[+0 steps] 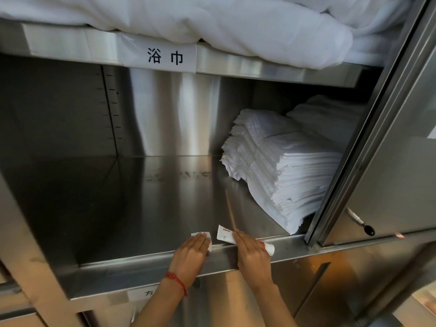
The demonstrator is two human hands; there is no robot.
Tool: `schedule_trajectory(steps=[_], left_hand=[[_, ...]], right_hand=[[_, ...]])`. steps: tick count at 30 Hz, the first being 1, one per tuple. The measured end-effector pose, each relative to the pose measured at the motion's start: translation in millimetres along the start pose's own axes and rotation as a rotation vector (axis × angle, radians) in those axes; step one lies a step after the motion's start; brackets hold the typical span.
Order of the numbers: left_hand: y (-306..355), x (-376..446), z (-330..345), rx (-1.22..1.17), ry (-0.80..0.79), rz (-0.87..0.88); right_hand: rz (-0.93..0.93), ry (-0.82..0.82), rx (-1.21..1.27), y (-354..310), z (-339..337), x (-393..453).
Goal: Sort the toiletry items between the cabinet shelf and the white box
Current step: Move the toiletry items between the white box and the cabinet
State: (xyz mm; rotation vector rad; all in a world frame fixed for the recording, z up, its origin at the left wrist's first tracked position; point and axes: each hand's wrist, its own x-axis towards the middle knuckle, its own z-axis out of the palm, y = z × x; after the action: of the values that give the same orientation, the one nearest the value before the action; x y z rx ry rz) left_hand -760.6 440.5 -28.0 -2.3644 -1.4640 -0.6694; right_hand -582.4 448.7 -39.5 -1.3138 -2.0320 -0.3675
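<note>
A steel cabinet shelf [132,204] fills the view. At its front edge my left hand [192,252] lies flat, palm down, on a small white sachet [200,234] that pokes out past the fingertips. My right hand [251,253] rests flat over a small white tube with red print [223,233], whose cap end [270,248] sticks out to the right over the shelf lip. A thin wooden stick [230,208] lies on the shelf just behind the tube. The white box is out of sight.
Two stacks of folded white towels [283,166] fill the shelf's right side. Above, an upper shelf with a paper label [165,58] holds bulky white linen [212,17]. A sliding steel door [389,149] with a handle [361,221] stands at the right.
</note>
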Motion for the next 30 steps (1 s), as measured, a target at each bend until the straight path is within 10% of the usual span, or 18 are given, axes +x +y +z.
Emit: schedule_trajectory(steps=[30], left_hand=[[119.0,60.5,19.9,-0.210,0.197,0.318]], right_hand=[[0.177,0.078,-0.295,71.7,-116.4,-58.8]])
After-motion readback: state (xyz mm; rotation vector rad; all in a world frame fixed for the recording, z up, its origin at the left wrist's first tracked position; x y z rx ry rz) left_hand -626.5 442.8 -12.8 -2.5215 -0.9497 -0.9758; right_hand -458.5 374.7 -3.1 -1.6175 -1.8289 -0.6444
